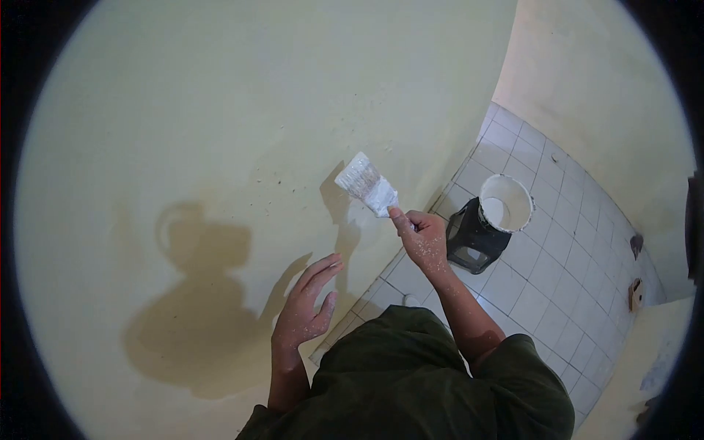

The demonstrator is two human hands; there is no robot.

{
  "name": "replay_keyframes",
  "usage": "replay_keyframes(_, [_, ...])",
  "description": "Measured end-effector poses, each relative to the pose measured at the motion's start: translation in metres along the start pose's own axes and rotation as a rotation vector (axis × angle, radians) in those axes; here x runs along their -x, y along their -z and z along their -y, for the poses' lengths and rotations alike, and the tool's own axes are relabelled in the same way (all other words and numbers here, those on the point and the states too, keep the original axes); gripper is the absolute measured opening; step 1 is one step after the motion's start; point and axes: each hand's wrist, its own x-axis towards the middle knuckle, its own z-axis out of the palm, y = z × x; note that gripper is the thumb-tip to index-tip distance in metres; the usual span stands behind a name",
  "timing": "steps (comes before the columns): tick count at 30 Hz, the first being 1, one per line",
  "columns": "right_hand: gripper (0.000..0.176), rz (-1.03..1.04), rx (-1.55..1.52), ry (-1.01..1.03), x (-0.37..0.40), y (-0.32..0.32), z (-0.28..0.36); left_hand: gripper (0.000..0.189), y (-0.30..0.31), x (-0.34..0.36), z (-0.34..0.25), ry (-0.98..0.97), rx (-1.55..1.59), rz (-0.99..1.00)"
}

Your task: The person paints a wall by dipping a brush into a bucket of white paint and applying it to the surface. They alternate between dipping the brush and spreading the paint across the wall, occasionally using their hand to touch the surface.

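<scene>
Right hand [424, 238] pinches brush [369, 185] handle, bristles on wall [220, 110].
Left hand [306, 308] below brush, fingers loosely spread, empty; bucket [506, 204] right of brush.

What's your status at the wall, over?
Right hand shut on paintbrush, bristles at wall. Left hand open, near wall. Bucket on tiled floor, clear of both.

brush [369, 187]: handle hidden in right hand [423, 238] | small floor object [635, 295]: unidentifiable
</scene>
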Motion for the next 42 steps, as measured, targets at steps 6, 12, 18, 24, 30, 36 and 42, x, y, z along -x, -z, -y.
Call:
replay_keyframes(6, [0.07,-0.003,0.075,-0.081,0.003,-0.003,-0.004,0.05,0.008,0.001,-0.001,0.001,0.007,0.047])
replay_keyframes(12, [0.083,0.098,0.219,-0.244,-0.011,-0.026,-0.063,0.047,0.01,0.0,-0.011,-0.009,0.033,0.163])
replay_keyframes(18, [0.081,0.059,0.424,-0.459,0.001,-0.051,-0.162,0.047,0.023,-0.002,-0.004,-0.024,0.029,0.21])
replay_keyframes(24, [0.07,-0.158,0.721,-0.511,0.013,-0.07,-0.154,0.05,0.047,-0.002,0.004,-0.004,0.091,0.271])
replay_keyframes(30, [0.069,-0.219,0.558,-0.375,-0.002,-0.039,-0.019,0.048,0.04,0.024,0.01,-0.058,0.117,0.306])
replay_keyframes(36, [0.081,-0.3,0.116,-0.126,-0.007,-0.004,0.103,0.046,0.045,0.036,0.014,-0.1,0.138,0.328])
replay_keyframes(42, [0.082,-0.112,0.059,-0.221,-0.011,-0.05,0.023,0.046,0.049,0.043,0.01,-0.101,0.104,0.308])
